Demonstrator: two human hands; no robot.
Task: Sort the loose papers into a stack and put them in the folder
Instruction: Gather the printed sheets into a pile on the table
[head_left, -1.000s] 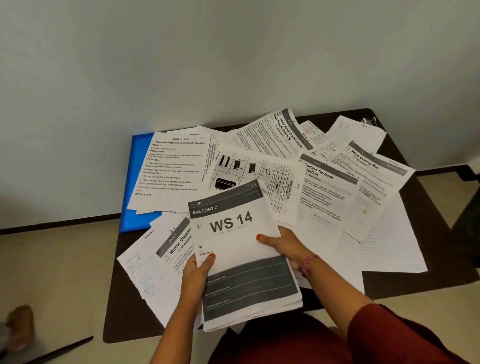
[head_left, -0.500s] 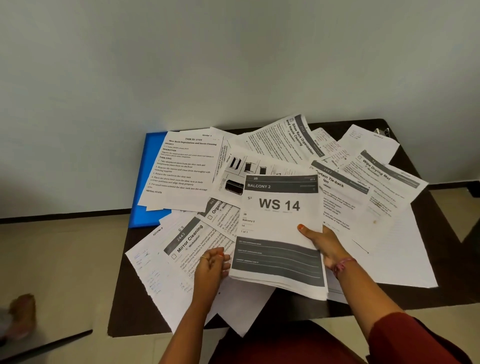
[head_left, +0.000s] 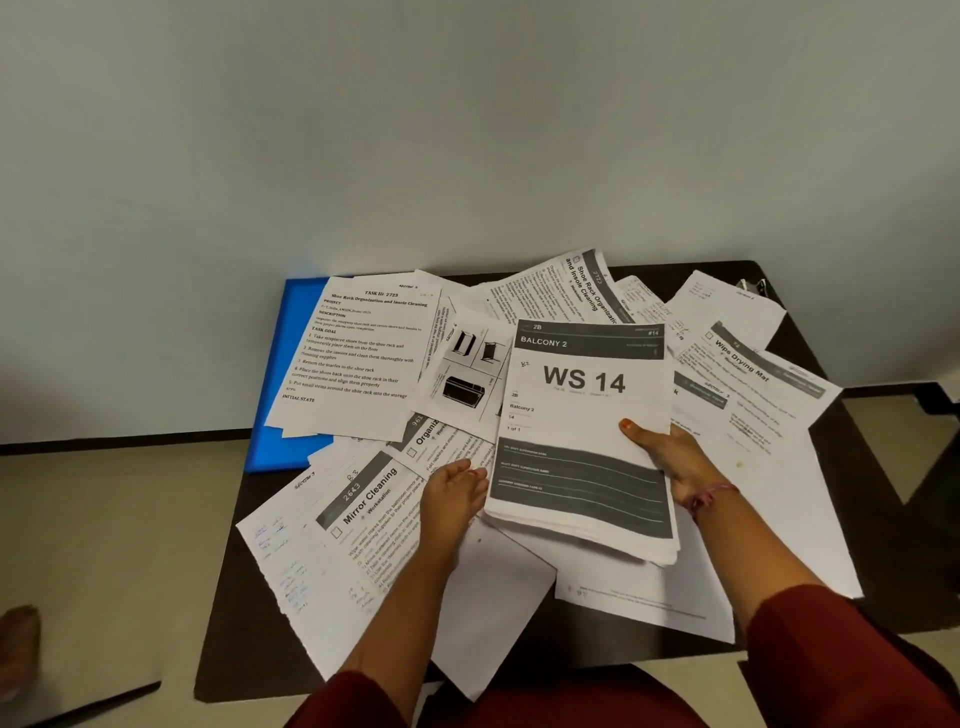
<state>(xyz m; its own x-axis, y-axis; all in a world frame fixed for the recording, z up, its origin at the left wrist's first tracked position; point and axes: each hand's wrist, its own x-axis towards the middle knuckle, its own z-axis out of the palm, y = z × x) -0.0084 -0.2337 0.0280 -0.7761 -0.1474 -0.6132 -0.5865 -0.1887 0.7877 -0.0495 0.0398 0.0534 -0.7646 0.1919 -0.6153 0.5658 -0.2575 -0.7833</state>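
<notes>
A stack of papers (head_left: 582, 415) topped by a sheet reading "WS 14" lies over the middle of the dark table (head_left: 244, 623). My right hand (head_left: 670, 452) grips its right edge, thumb on top. My left hand (head_left: 452, 493) rests with straight fingers on the loose "Mirror Cleaning" sheet (head_left: 363, 499), just left of the stack. A blue folder (head_left: 283, 415) lies at the table's back left, mostly covered by a printed task sheet (head_left: 358, 353). More loose sheets fan out behind and to the right, among them the "Wipe Drying Mat" sheet (head_left: 748, 379).
A pale wall stands right behind the table. A metal binder clip (head_left: 751, 285) sits at the back right corner. Several sheets overhang the table's front and left edges. Light floor shows on both sides, with a foot (head_left: 18, 649) at the far left.
My left hand let go of the stack and dropped onto the loose sheets at its left. My right hand carried the stack up and to the right.
</notes>
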